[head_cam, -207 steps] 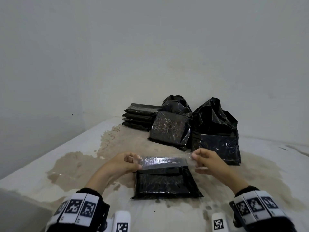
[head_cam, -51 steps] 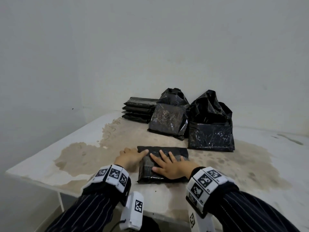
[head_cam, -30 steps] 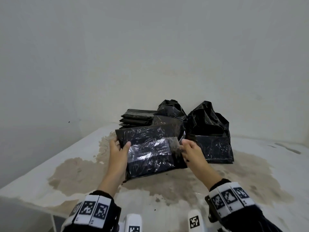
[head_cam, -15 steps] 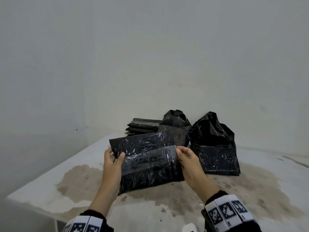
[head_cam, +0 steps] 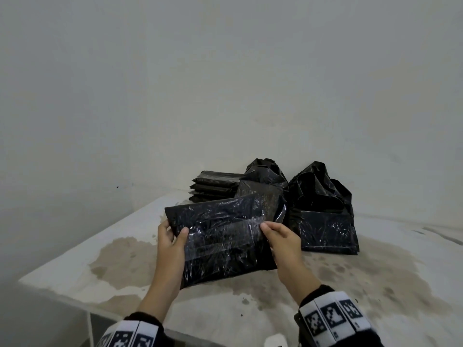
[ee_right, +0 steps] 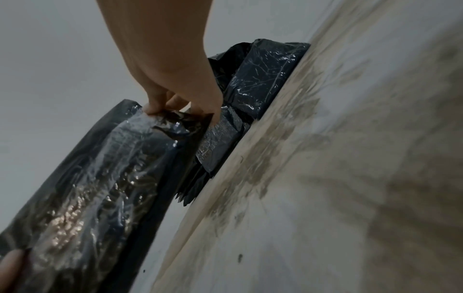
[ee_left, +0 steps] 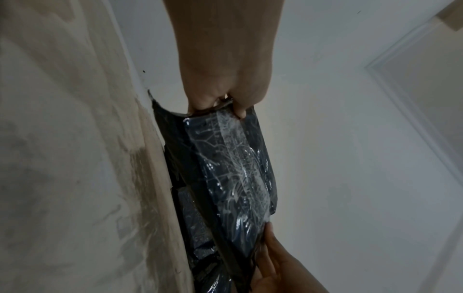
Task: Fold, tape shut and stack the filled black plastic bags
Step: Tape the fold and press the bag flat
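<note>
A folded black bag (head_cam: 223,236) with a band of clear tape (head_cam: 225,225) across its face is held tilted above the table (head_cam: 75,266). My left hand (head_cam: 170,236) grips its left edge, thumb on the front. My right hand (head_cam: 278,236) pinches its right edge. The left wrist view shows the taped bag (ee_left: 233,168) under my left hand (ee_left: 223,101). The right wrist view shows the same bag (ee_right: 100,178) pinched by my right hand (ee_right: 175,107). A stack of folded bags (head_cam: 215,185) lies at the back left.
Two filled bags with open, crumpled tops, one (head_cam: 263,181) in the middle and one (head_cam: 323,211) to the right, stand behind the held bag against the wall. The tabletop has a large brown stain (head_cam: 363,279). Its left edge (head_cam: 55,289) drops off near my left arm.
The bag lay flat under both palms, then both hands lifted it off the table. Over the last second it has moved slightly forward toward the back bags, still tilted.
</note>
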